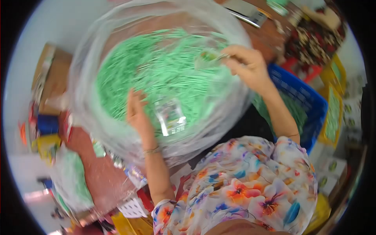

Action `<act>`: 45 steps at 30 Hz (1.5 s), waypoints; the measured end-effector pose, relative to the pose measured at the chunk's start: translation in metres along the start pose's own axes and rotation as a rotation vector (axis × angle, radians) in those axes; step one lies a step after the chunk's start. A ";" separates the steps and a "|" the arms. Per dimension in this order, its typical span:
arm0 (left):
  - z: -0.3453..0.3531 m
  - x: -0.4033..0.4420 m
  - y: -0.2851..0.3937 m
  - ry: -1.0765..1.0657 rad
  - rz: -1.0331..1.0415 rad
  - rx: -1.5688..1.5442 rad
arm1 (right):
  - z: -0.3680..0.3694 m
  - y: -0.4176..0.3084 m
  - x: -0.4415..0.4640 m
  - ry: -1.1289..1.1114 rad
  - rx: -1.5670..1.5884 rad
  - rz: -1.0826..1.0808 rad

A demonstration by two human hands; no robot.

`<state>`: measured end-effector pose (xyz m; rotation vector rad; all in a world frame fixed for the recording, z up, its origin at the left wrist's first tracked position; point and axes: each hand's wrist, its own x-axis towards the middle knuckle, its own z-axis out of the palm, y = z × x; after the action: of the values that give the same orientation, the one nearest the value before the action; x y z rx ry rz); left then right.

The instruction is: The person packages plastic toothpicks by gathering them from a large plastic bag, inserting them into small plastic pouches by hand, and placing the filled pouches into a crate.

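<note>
Over the open plastic bag [87,58], right hand [250,70] is pinching a small packet [206,58] by one end, fingers clamped, likely keeping it clear of the green sticks [121,72]; left hand [139,117], fingers extended, is reaching beside a clear pouch [170,116], contact unclear.

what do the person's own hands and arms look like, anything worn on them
Both hands, left and right, are ungloved with bare fingers. A thin bracelet circles the left wrist. The forearms are uncovered below the short, white fabric sleeves with a colourful floral print.
</note>
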<state>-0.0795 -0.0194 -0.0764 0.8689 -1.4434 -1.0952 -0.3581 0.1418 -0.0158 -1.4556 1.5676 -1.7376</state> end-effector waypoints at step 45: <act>-0.008 0.011 -0.030 -0.074 0.429 0.714 | 0.058 0.026 0.080 -0.438 -0.444 -0.376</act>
<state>-0.0752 -0.0400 -0.1014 0.9366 -2.0113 -0.2774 -0.3482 0.0397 -0.0142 -2.2869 1.5613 -1.1463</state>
